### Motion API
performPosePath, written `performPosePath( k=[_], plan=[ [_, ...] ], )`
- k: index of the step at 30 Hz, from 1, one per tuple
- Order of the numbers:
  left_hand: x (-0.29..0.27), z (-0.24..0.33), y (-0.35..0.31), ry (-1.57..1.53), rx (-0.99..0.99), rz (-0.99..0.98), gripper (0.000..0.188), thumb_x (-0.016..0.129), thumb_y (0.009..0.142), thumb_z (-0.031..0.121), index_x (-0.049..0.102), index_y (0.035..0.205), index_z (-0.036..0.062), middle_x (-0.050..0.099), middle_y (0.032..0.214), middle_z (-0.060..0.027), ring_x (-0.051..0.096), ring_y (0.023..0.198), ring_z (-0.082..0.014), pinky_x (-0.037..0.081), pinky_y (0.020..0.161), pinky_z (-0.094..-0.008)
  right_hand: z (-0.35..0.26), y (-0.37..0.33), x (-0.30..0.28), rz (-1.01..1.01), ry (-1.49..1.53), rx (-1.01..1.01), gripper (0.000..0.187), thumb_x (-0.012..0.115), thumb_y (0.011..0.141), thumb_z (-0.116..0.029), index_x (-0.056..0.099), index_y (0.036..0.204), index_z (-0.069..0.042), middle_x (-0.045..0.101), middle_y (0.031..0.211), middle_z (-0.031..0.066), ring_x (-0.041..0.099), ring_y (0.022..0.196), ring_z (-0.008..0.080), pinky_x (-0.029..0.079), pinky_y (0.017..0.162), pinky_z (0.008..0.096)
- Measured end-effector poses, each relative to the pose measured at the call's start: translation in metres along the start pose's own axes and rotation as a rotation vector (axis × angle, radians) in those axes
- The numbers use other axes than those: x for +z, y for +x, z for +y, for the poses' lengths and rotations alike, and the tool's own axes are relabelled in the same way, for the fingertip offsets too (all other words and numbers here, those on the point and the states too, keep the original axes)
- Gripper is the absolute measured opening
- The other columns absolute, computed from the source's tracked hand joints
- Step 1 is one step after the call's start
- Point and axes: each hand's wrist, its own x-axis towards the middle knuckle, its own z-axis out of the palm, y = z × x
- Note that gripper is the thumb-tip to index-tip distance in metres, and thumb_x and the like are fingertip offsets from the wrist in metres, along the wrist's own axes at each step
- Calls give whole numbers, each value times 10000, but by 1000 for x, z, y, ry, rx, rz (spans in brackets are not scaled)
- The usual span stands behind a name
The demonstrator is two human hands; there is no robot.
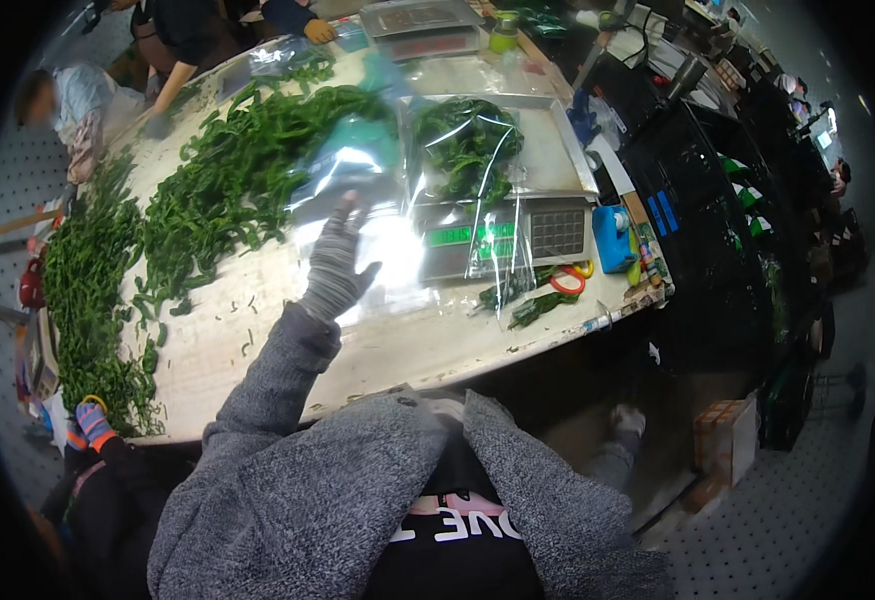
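My left hand, in a grey striped glove, lies over a stack of clear plastic bags on the table. Its index finger is stretched out and its thumb stands apart, with nothing gripped. To its right, a digital scale with a lit green display carries a metal tray. A heap of green peppers sits on that tray, with shiny clear plastic over part of it. Low on the right, off the table, hangs my right hand in a pale glove; its fingers are too blurred to read.
Long piles of green peppers cover the table's left side. Red-handled scissors and a blue container stand near the right edge. Co-workers' hands show at the left and far sides. Black crates are stacked to the right.
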Motion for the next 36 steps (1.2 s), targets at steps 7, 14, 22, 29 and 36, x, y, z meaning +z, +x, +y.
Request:
performPosePath(
  k=[7, 14, 22, 29, 36],
  plan=[
    [0, 17, 15, 269, 421, -42, 376, 669, 633, 116, 568, 995, 133, 515, 1143, -83, 455, 1095, -283, 385, 880, -393, -328, 19, -187, 535, 777, -737, 538, 608, 687, -61, 436, 1197, -57, 473, 1163, 144, 499, 998, 257, 394, 875, 326],
    [-3, -4, 18, 29, 361, 38, 320, 641, 654, 42, 582, 960, 114, 582, 1038, -44, 501, 1046, -240, 393, 885, -374, -410, 12, -252, 662, 603, -1298, 243, 588, 734, -28, 619, 963, -107, 599, 968, 47, 519, 976, 205, 393, 877, 334],
    [-114, 50, 170, -452, 126, 329, 251, 453, 885, 188, 612, 909, -5, 638, 872, -94, 602, 799, -150, 467, 717, -243, -475, 31, -431, 118, 1723, -1158, 188, 574, 811, -145, 584, 916, 11, 615, 822, 79, 581, 777, 138, 481, 686, 221],
    [-127, 35, 233, -780, -71, 147, 246, 464, 878, 193, 592, 924, -12, 635, 885, -92, 610, 823, -172, 473, 697, -249, -493, 83, -463, 109, 1729, -978, 124, 595, 790, -143, 640, 793, -28, 633, 777, 46, 582, 735, 123, 464, 663, 241],
    [-125, 48, 236, -1018, 19, 182, 221, 521, 852, 214, 591, 908, 12, 634, 859, -83, 591, 774, -127, 464, 700, -234, -480, 82, -476, 284, 1569, -1045, 184, 576, 818, -201, 597, 842, -20, 603, 780, 50, 579, 746, 138, 474, 676, 249]
  ],
)
